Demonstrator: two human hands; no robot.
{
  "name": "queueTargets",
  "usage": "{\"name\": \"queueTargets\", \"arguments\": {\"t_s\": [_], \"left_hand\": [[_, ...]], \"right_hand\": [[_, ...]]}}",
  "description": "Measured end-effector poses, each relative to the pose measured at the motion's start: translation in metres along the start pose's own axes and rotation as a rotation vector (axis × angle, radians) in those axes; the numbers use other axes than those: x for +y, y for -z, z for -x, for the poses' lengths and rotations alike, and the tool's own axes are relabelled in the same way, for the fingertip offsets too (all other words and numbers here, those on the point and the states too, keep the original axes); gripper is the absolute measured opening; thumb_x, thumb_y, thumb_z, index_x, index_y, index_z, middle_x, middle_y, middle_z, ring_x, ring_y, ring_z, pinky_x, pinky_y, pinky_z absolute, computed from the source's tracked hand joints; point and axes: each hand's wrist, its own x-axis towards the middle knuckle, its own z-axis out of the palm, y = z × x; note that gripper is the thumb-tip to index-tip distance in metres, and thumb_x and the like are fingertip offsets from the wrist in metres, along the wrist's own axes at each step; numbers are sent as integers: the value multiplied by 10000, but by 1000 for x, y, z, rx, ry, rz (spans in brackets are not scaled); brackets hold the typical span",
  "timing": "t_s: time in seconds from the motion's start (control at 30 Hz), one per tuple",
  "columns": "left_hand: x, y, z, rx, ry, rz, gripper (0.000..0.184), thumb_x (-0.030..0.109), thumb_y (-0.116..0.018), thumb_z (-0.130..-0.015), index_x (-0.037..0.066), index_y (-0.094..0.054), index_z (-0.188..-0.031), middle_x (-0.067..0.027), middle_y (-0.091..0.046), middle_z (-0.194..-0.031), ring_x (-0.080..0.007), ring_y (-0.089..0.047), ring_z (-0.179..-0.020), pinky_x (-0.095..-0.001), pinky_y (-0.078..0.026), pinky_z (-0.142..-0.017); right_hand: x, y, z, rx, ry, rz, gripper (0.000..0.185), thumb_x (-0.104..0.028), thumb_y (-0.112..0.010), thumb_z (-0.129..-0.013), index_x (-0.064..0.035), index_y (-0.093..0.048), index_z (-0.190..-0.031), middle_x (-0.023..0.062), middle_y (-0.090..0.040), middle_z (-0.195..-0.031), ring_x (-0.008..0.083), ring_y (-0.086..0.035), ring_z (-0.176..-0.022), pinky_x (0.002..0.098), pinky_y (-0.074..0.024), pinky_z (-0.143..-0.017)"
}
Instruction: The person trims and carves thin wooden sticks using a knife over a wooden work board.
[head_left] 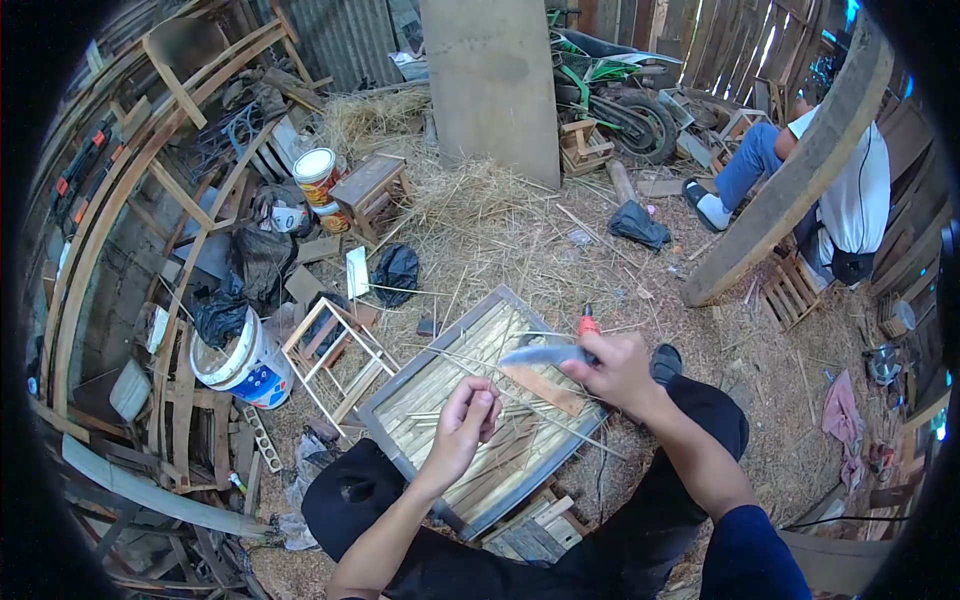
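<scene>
From where I stand, someone in black trousers sits with a low table (532,478), dark-framed and topped with pale slats, between their knees. The right hand (622,375) is wrapped tightly around the handle of a broad knife with a curved grey blade (540,356), which points left above the tabletop. The left hand (470,420) is nearer and to the left, its thumb pressed to the curled fingers, pinching what looks like a thin pale strip, too fine to follow along its length. More narrow tan strips (510,447) lie scattered over the slats, and a flat brown piece of wood (550,390) rests there beneath the knife. A red-handled tool (587,322) shows just beyond the right hand.

To the left of the table stand a small open wooden frame (338,360) and a white-and-blue plastic bucket (262,375). Dry straw (470,205) covers the floor on the far side, below a tall plain board (495,90). Far right, another person (858,190) in a white top sits partly behind a slanting wooden post (790,220).
</scene>
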Motion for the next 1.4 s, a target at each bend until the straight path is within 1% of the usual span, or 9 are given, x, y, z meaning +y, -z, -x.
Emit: {"name": "queueTargets", "arguments": {"t_s": [0.1,0.2,0.27,0.43,0.57,0.73,0.93,1.03,1.4], "left_hand": [[4,-9,-3,28,24,16,162,237,-478,-1039,98,-488,-1121,28,-434,-736,-46,-295,-548,-210,-246,-482],[6,-9,-6,-79,88,56,157,179,-453,-1042,84,-500,-1158,20,-474,-796,-47,-392,-614,-206,-353,-530],[2,-11,-8,-111,87,6,149,167,-462,-1039,87,-502,-1157,26,-464,-780,-45,-394,-615,-210,-353,-532],[3,-23,-8,-73,25,-135,138,132,-479,-1025,97,-500,-1157,33,-438,-753,-35,-352,-589,-211,-265,-497],[10,-26,-6,-35,38,-68,210,112,-495,-1017,90,-518,-1225,47,-448,-759,-26,-369,-603,-210,-287,-509],[9,-27,-4,-21,39,-173,246,154,-511,-1025,88,-554,-1258,66,-460,-761,-21,-387,-618,-206,-310,-532],[9,-18,-1,-127,162,-55,252,251,-487,-1047,58,-563,-1190,63,-435,-721,-15,-384,-611,-204,-307,-527],[22,-26,1,-123,57,-65,240,273,-469,-1051,60,-528,-1145,73,-351,-618,-22,-284,-497,-212,-208,-450],[19,-17,0,-87,30,-91,243,269,-463,-1053,55,-528,-1148,70,-360,-624,-16,-279,-489,-211,-206,-446]], "right_hand": [[-14,-6,-3,-103,110,-31,429,-476,-722,-825,-107,-552,-688,60,-525,-497,228,-576,-434,360,-420,-425],[-21,-13,-4,-187,133,-117,382,-470,-726,-826,-99,-646,-784,69,-550,-512,234,-589,-448,361,-426,-434],[-25,-20,-5,-160,140,-200,386,-481,-720,-828,-98,-695,-863,77,-558,-512,242,-592,-453,365,-426,-434],[-28,-20,-12,-158,148,-185,428,-497,-714,-830,-85,-627,-752,70,-544,-506,246,-576,-441,361,-421,-432],[-28,-12,-19,-115,144,-176,470,-509,-711,-827,-86,-566,-684,62,-522,-502,243,-561,-436,362,-417,-433],[-25,-4,-18,-86,175,-88,456,-514,-713,-815,-98,-568,-696,48,-507,-501,228,-546,-428,356,-413,-432],[-17,4,-13,-60,161,-29,451,-503,-738,-788,-115,-538,-676,34,-489,-499,206,-545,-427,355,-397,-419],[-3,12,-13,-35,99,22,451,-485,-756,-771,-115,-527,-652,38,-492,-487,219,-548,-430,357,-389,-414],[8,17,-6,-20,-34,125,451,-499,-748,-773,-116,-545,-648,62,-521,-489,251,-586,-462,370,-429,-442]]}}
